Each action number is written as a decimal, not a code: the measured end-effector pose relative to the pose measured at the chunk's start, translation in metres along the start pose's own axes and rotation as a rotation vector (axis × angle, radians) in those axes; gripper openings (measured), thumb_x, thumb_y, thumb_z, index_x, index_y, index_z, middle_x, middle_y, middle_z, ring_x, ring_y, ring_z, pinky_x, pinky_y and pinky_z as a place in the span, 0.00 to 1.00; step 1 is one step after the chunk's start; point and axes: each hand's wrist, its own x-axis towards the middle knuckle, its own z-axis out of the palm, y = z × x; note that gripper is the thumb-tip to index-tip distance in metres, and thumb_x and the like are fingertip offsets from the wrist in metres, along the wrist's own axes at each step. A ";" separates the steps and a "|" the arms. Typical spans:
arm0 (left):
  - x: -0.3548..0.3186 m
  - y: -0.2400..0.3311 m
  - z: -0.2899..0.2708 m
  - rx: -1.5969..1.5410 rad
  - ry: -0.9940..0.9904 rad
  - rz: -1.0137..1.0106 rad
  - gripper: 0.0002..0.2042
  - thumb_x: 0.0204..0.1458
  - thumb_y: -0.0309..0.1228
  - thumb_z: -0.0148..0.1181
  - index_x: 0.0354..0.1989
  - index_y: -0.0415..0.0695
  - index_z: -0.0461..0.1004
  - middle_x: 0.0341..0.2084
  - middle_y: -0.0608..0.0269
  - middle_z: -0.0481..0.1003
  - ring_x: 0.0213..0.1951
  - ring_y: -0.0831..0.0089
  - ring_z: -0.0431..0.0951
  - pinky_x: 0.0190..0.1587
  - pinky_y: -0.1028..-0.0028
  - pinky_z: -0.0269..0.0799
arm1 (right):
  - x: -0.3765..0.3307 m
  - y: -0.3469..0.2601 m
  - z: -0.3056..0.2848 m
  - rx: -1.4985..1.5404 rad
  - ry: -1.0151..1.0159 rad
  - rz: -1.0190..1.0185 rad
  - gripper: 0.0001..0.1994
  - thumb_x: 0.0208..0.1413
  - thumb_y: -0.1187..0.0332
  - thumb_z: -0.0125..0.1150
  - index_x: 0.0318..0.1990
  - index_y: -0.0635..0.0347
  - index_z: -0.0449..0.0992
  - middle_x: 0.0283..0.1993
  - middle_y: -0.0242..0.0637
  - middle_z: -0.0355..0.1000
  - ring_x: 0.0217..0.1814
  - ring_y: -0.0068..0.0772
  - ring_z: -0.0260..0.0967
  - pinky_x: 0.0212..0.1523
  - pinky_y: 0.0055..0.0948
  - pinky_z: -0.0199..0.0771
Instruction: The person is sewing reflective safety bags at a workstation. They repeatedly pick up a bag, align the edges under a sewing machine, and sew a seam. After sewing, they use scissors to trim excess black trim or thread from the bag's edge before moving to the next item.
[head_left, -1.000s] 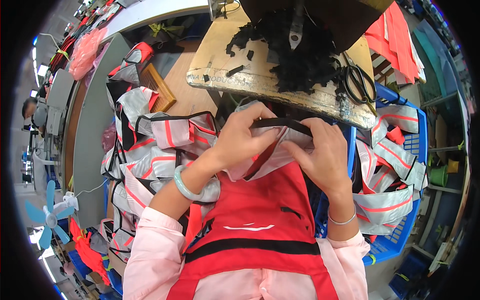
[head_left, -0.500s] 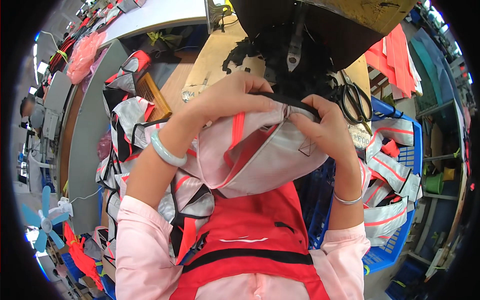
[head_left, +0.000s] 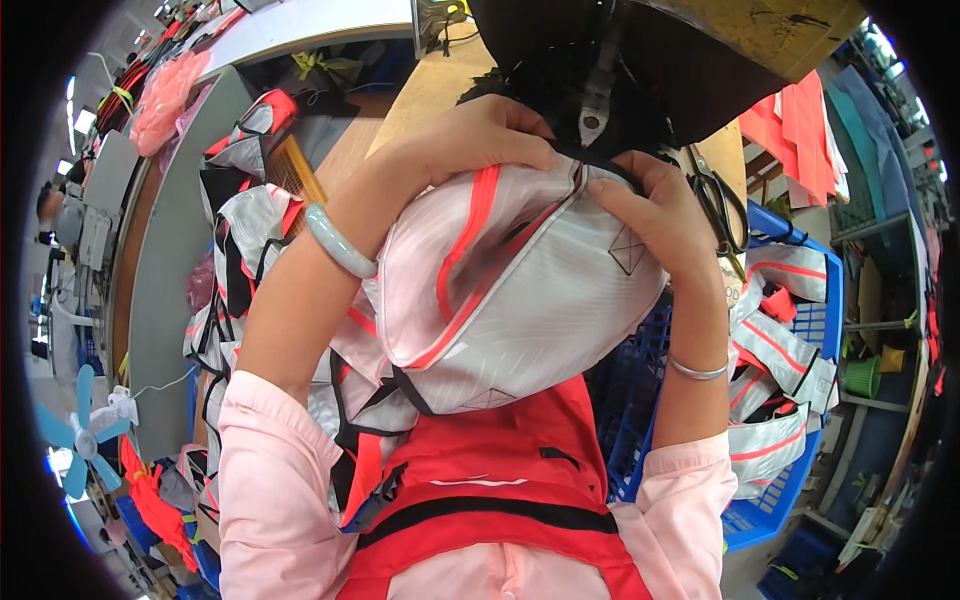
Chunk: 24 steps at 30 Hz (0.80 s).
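Note:
A light grey sewn fabric piece [head_left: 540, 300] with neon coral strips and black edging hangs between my hands above my lap. My left hand [head_left: 487, 140] pinches its black-bound upper edge from the left. From the right, my right hand [head_left: 662, 205] grips the same edge, thumb on the grey face and fingers behind. A fold gapes in the middle, showing coral trim along a seam. Just beyond the edge stands a dark machine part with a metal tip [head_left: 592, 122], above black scraps.
Black-handled scissors [head_left: 722, 210] lie right of my right hand. A blue basket [head_left: 775, 520] at the right holds similar grey pieces. More pieces [head_left: 250, 220] heap at my left, beside a grey panel [head_left: 180, 270]. Coral fabric strips [head_left: 795, 130] hang at the far right.
Both hands have moved up and away from me, carrying the fabric toward the machine part. The grey piece now hangs more spread out, showing more of its face.

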 end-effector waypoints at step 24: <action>-0.042 -0.004 0.022 0.171 -0.172 0.048 0.26 0.48 0.47 0.63 0.46 0.36 0.73 0.36 0.57 0.76 0.39 0.74 0.73 0.43 0.75 0.69 | -0.071 0.013 -0.007 -0.229 0.129 -0.231 0.13 0.47 0.69 0.64 0.40 0.65 0.75 0.33 0.39 0.74 0.37 0.34 0.72 0.41 0.28 0.70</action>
